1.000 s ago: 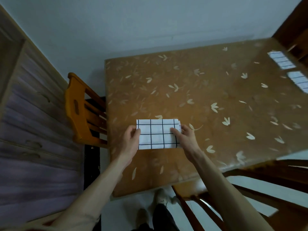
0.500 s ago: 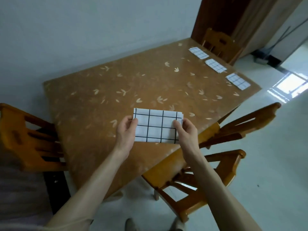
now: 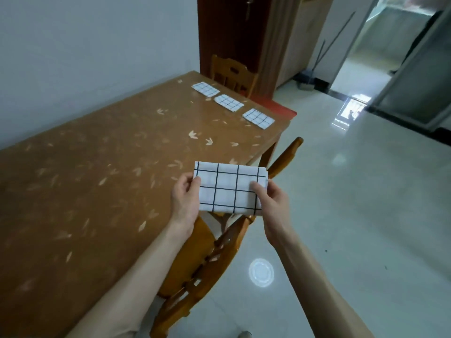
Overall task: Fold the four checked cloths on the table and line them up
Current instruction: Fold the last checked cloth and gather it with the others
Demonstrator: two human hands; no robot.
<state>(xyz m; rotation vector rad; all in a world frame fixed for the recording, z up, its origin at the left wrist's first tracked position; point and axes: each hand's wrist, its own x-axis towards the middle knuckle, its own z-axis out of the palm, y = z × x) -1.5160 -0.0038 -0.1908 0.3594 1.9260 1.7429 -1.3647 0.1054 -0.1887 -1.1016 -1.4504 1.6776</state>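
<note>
A folded white cloth with dark checks [image 3: 228, 187] is held in the air above the table's near edge. My left hand [image 3: 184, 203] grips its left end and my right hand [image 3: 272, 206] grips its right end, thumbs on top. At the far end of the brown table [image 3: 97, 179] lie three folded checked cloths in a row: the farthest cloth [image 3: 205, 89], the middle cloth [image 3: 228, 102] and the nearest cloth [image 3: 258, 119].
A wooden chair [image 3: 210, 252] is pushed in at the table's near side right below my hands. Another chair [image 3: 233, 74] stands at the table's far end by a dark door. Glossy white floor spreads to the right, with a dustpan [image 3: 305, 81] by the wall.
The cloth has been lifted off the table and carried right along the edge, still gripped at both ends. The view has swung right toward the three folded cloths.
</note>
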